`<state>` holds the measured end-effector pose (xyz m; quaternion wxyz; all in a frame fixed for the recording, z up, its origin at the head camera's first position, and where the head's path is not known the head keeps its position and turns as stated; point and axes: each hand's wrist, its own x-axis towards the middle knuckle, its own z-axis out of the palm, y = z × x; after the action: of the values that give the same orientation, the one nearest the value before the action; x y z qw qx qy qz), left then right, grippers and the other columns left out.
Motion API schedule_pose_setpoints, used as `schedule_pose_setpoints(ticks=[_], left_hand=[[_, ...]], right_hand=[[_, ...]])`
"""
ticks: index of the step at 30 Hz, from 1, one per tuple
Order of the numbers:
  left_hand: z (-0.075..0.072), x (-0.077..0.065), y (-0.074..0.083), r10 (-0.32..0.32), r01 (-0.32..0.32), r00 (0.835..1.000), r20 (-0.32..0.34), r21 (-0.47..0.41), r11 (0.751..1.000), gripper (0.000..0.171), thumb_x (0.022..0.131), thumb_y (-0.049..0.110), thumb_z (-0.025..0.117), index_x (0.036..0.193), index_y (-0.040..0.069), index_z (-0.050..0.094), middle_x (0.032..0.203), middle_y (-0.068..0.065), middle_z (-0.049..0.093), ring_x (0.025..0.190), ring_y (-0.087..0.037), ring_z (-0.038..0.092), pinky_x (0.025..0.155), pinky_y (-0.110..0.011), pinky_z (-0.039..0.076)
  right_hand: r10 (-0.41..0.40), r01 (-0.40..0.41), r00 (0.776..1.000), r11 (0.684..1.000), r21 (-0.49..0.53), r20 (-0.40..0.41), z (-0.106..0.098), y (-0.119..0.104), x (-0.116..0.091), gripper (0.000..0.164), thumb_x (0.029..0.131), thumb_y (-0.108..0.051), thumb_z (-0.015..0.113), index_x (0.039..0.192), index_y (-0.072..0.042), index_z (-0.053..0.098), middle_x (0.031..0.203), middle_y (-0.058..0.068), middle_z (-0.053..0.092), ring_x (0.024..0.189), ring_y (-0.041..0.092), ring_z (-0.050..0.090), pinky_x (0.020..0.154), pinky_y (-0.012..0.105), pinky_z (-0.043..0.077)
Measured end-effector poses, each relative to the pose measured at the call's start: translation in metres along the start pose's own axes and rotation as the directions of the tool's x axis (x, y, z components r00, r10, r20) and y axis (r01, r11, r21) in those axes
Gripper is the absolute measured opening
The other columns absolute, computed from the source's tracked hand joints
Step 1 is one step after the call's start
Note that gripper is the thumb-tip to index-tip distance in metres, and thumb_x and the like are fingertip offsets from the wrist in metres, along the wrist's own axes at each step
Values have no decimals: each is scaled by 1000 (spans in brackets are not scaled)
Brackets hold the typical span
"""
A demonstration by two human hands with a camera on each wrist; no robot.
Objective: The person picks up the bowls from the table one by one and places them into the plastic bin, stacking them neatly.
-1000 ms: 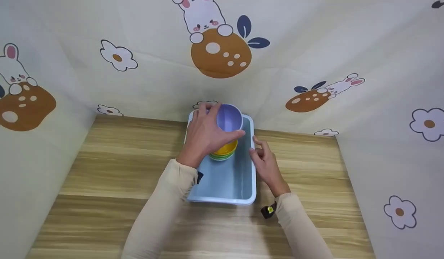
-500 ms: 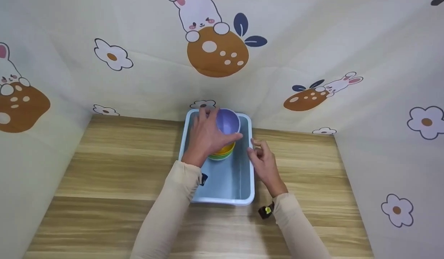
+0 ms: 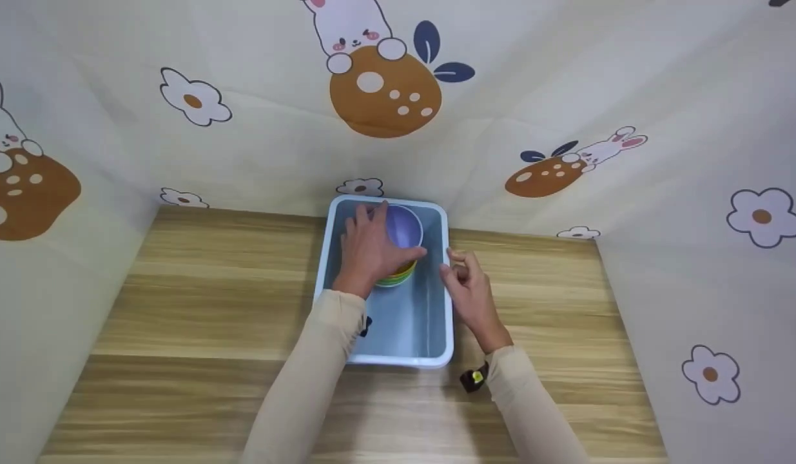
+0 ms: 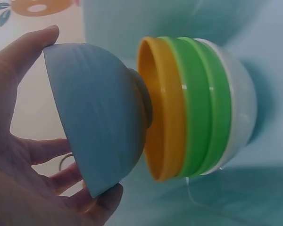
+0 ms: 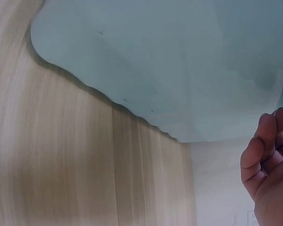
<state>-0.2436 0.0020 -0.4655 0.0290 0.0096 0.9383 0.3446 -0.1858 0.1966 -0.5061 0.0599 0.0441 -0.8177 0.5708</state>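
My left hand (image 3: 372,248) grips a purple bowl (image 3: 405,227) by its rim, thumb on one side and fingers on the other. In the left wrist view the same bowl (image 4: 96,115) looks blue-grey, its foot at the mouth of the orange bowl (image 4: 162,108). That orange bowl tops a nested stack with green bowls (image 4: 200,103) and a white bowl (image 4: 243,108). The stack stands inside a light blue tub (image 3: 401,335). At the tub's right rim, my right hand (image 3: 474,296) holds the edge with curled fingers; the exact contact is partly hidden.
The tub rests on a wood-grain tabletop (image 3: 230,290), near its back edge. A printed cloth (image 3: 275,142) with rabbits and flowers rises behind and at both sides.
My left hand has lowered the purple bowl into the tub, closer to the stacked bowls. My right hand stays at the tub's rim. The head view has shifted slightly.
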Motion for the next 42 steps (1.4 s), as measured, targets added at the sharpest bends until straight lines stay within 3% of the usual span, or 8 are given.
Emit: schedule_pose_setpoints(ticks=[17, 24, 27, 36, 39, 42], left_hand=[[14, 3, -10, 27, -27, 999, 20, 24, 999, 111, 72, 63, 82, 159, 16, 32, 156, -21, 33, 141, -46, 38, 119, -64, 30], [16, 4, -14, 22, -23, 999, 25, 28, 999, 110, 72, 63, 82, 158, 14, 33, 154, -22, 34, 139, -45, 38, 119, -63, 30], [16, 5, -16, 17, -18, 999, 32, 31, 999, 111, 72, 65, 81, 158, 13, 33, 155, -22, 33, 140, -45, 38, 119, -63, 30], [16, 5, -18, 0, -3, 997, 71, 40, 999, 110, 74, 64, 80, 159, 13, 32, 160, -21, 30, 147, -47, 34, 120, -66, 24], [17, 5, -18, -7, 4, 997, 83, 47, 999, 109, 75, 63, 80, 159, 13, 32, 161, -21, 29, 148, -48, 34, 121, -66, 22], [18, 4, -18, -10, 6, 996, 85, 48, 999, 108, 75, 63, 80, 158, 13, 33, 160, -20, 31, 147, -46, 36, 122, -65, 22]], right_hand=[[-6, 6, 1000, 999, 40, -15, 4, 0, -1, 28, 101, -6, 59, 124, 8, 56, 61, -2, 49, 57, 1, 46, 59, 19, 39], [4, -4, 1000, 998, 60, -3, 3, -2, 0, 28, 101, -7, 58, 124, 10, 55, 69, 28, 61, 63, 2, 51, 63, 19, 43], [14, -14, 1000, 998, 61, 5, 2, -2, 0, 29, 102, -7, 58, 125, 10, 54, 74, 35, 62, 64, 2, 53, 65, 19, 45], [7, -7, 1000, 998, 67, 3, 2, -4, -1, 29, 103, -8, 57, 126, 9, 54, 81, 40, 64, 69, 13, 58, 66, 20, 47], [20, -21, 1000, 998, 63, 5, 2, -3, -2, 30, 103, -9, 57, 128, 8, 54, 81, 40, 63, 67, 9, 57, 65, 20, 47], [32, -31, 999, 998, 50, -7, 3, -3, -2, 29, 103, -10, 57, 128, 6, 55, 93, 37, 67, 64, 4, 54, 65, 19, 46]])
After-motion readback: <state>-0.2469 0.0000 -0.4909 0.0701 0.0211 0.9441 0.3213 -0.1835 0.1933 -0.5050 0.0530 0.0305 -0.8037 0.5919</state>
